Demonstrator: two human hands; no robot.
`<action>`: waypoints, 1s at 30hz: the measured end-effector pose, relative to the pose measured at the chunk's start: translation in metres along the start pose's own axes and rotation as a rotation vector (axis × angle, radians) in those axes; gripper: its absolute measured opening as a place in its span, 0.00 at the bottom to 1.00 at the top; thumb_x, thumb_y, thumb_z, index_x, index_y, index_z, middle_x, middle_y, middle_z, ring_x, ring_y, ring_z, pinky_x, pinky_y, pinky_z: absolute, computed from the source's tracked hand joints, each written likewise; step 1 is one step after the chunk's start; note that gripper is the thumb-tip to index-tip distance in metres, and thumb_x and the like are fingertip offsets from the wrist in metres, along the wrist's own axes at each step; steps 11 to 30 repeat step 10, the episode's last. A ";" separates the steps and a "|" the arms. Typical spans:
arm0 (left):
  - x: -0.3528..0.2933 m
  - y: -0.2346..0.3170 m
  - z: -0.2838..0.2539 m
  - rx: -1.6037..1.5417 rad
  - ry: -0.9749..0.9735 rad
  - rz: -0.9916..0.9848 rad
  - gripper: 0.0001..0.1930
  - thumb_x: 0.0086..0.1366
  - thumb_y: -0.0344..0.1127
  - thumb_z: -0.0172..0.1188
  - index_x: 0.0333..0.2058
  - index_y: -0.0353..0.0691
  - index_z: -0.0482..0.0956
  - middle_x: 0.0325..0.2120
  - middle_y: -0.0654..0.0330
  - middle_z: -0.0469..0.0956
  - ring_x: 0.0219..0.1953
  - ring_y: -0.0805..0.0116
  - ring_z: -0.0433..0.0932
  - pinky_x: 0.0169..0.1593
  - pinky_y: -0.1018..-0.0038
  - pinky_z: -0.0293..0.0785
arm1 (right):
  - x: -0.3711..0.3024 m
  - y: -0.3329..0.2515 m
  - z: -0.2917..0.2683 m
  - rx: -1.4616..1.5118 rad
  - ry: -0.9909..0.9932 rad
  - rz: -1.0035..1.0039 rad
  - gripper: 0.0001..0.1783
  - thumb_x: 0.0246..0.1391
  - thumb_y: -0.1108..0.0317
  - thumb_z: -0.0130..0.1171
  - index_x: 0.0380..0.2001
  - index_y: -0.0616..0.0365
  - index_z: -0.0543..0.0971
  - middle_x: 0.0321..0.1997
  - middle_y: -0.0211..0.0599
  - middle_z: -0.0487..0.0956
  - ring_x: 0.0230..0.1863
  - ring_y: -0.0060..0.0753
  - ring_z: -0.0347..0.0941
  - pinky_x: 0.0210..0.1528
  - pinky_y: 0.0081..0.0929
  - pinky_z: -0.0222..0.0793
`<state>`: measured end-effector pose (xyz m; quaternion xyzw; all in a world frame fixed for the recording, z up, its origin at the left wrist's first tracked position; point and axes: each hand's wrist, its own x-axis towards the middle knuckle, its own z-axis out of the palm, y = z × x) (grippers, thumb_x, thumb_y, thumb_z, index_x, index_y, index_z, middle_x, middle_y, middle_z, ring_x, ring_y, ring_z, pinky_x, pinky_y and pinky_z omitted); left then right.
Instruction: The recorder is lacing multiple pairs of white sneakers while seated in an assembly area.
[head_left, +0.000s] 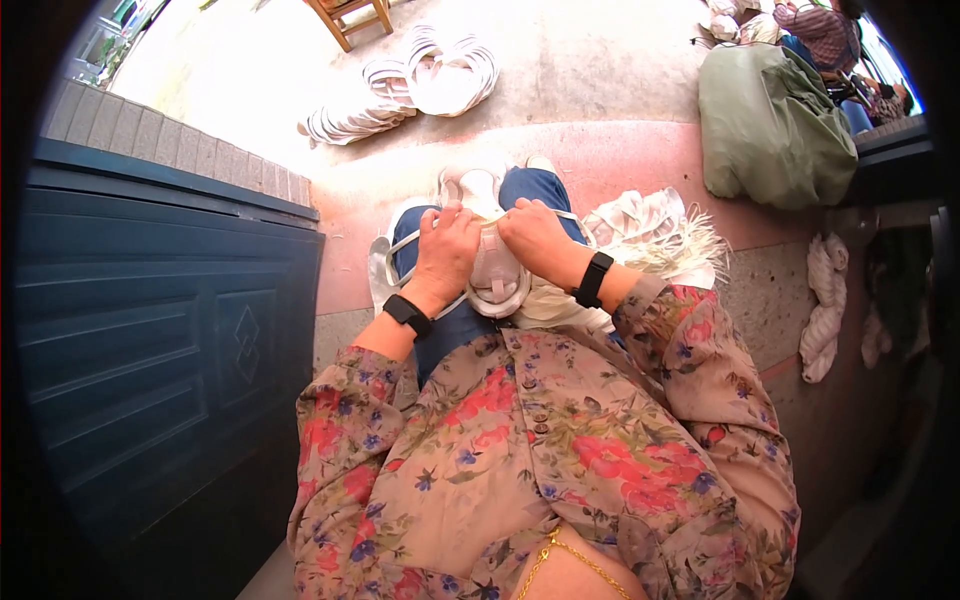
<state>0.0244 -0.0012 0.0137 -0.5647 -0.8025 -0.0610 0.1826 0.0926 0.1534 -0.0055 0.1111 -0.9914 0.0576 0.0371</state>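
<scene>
My left hand (448, 252) and my right hand (540, 238) meet close together above my lap, fingers closed in pinches on a thin white cord (404, 243). The cord loops out to either side of my knees. Between and below the hands rests a pale pink, shoe-like piece (497, 277) with a rounded, light-rimmed end. My fingers cover its upper middle, so exactly how cord and piece meet there is hidden. Each wrist carries a black band.
A white fringed bundle (655, 235) lies right of my knees. Striped white coils (440, 80) rest on the floor ahead, near a wooden stool (350, 18). A big green sack (770, 125) stands right, another person (885, 100) beyond. A blue panelled door (170, 330) is at left.
</scene>
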 end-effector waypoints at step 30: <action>0.022 -0.028 -0.044 -1.322 -0.173 -0.938 0.07 0.59 0.33 0.56 0.35 0.37 0.75 0.29 0.60 0.78 0.30 0.78 0.74 0.36 0.86 0.68 | -0.007 -0.002 -0.011 0.120 0.110 0.102 0.03 0.35 0.71 0.52 0.17 0.56 0.75 0.31 0.34 0.72 0.38 0.35 0.64 0.36 0.29 0.59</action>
